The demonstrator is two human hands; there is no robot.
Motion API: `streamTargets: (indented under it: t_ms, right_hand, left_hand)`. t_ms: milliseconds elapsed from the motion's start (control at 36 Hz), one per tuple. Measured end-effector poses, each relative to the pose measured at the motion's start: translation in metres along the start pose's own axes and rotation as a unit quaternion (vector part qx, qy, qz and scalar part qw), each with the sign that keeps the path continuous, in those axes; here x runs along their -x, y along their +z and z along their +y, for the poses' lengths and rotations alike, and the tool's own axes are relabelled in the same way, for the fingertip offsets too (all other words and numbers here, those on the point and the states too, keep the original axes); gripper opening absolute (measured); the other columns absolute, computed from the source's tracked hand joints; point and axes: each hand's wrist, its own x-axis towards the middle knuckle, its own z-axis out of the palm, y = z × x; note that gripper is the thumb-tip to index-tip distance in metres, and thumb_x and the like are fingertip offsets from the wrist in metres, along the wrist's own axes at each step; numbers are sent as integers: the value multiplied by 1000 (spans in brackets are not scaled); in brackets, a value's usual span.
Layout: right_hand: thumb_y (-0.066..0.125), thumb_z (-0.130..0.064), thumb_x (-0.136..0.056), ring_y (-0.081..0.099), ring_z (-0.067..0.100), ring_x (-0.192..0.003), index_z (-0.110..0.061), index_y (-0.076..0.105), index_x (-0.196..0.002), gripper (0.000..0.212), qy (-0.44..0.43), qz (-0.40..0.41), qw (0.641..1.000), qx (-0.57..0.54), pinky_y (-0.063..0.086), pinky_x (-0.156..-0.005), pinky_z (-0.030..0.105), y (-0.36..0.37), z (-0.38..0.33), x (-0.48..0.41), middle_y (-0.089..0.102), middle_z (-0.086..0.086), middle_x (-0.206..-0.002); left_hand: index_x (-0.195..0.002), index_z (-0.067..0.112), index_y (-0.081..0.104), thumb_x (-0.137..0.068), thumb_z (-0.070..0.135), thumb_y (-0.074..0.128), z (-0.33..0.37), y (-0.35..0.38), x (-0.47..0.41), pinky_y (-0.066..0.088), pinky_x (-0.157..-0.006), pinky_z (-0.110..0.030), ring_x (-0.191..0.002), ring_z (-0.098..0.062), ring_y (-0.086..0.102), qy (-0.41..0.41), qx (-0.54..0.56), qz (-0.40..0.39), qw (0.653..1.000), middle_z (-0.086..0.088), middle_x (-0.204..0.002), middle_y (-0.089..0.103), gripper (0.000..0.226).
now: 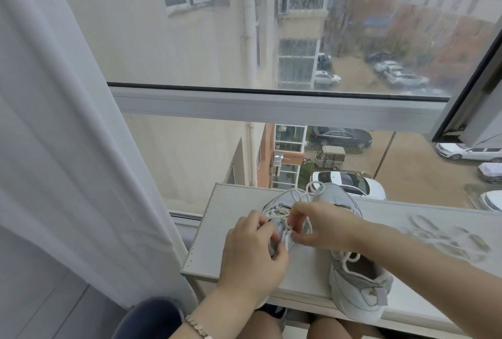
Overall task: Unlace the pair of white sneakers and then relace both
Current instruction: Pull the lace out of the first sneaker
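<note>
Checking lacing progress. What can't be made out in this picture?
Head view only:
Left sneaker: eyelets and heel covered by the left hand and right hand.
Right sneaker: middle crossed by the right forearm, so its lacing is unclear.
Lace ends: lost among the fingers.

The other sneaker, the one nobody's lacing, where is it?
In the head view the other sneaker lies on the table at the right, under the right forearm, beside the left sneaker that the left hand and right hand grip.
</note>
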Motion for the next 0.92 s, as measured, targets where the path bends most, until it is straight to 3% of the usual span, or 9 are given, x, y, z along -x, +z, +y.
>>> streamTargets:
  t_ms: [139,222,278,361,444,500,611,722,917]
  right_hand:
    - [63,-22,-85,57,4,-75,-23,55,-96,14,24,29,999,-35,42,-68,13,8,1,0,61,-14,-82]
    - [57,-17,-85,51,3,-62,-23,61,-95,12,41,49,996,-65,40,-59,11,9,1,0,59,-12,-75]
    - [50,-17,-91,50,11,-60,-20,66,-96,17,47,53,995,-69,41,-58,21,7,0,-2,63,-1,-75]
    - [46,-29,-96,52,16,-60,-17,68,-95,24,48,52,995,-66,40,-56,24,3,-2,-3,66,5,-78]
    - [57,-52,-85,51,6,-60,-16,64,-82,37,79,90,993,17,37,-51,19,1,-2,-3,56,-9,-67]
    - [59,-60,-79,44,9,-53,-15,58,-66,47,87,122,986,76,31,-47,21,2,0,-4,49,-5,-56]
    - [60,-45,-85,29,9,-44,-21,32,-45,54,36,146,987,53,24,-46,23,0,7,-2,32,-4,-45]
    - [57,-16,-85,29,14,-47,-17,28,-46,49,103,209,973,-9,27,-49,26,-13,25,-4,31,-2,-47]
    - [45,-8,-82,41,22,-66,-17,27,-52,35,105,178,954,219,19,-45,24,-11,29,-28,34,-3,-61]
  left_hand:
    - [-57,24,57,-60,35,75,-1,5,3,39,-75,-32,-88,-23,56,-5,-46,41,998,4,-95,57,21]
    - [-54,24,60,-63,40,79,-3,9,1,32,-91,-40,-116,-25,48,-31,-46,30,998,3,-116,59,26]
    - [-65,23,65,-75,46,68,-7,12,-1,28,-100,-31,-130,-12,37,-65,-9,-29,997,11,-133,50,25]
    - [-74,22,66,-80,52,60,-13,14,-3,39,-89,-20,-126,-1,39,-92,18,-81,992,20,-142,38,31]
    - [-73,22,65,-80,54,56,-12,14,-3,41,-82,-19,-122,2,42,-91,1,-73,993,24,-139,40,34]
    - [-72,22,65,-81,54,55,-12,15,-4,40,-80,-19,-119,3,43,-99,-1,-59,993,25,-136,42,34]
    - [-57,26,52,-80,49,59,-12,14,-5,40,-79,-22,-118,1,44,-115,17,-70,991,25,-133,44,33]
    - [-51,27,43,-80,43,59,-8,13,-5,40,-81,-24,-116,1,43,-127,31,-75,989,25,-130,44,37]
    - [-53,25,44,-83,40,58,-3,13,-8,39,-87,-28,-119,-2,41,-129,42,-84,987,23,-131,43,36]
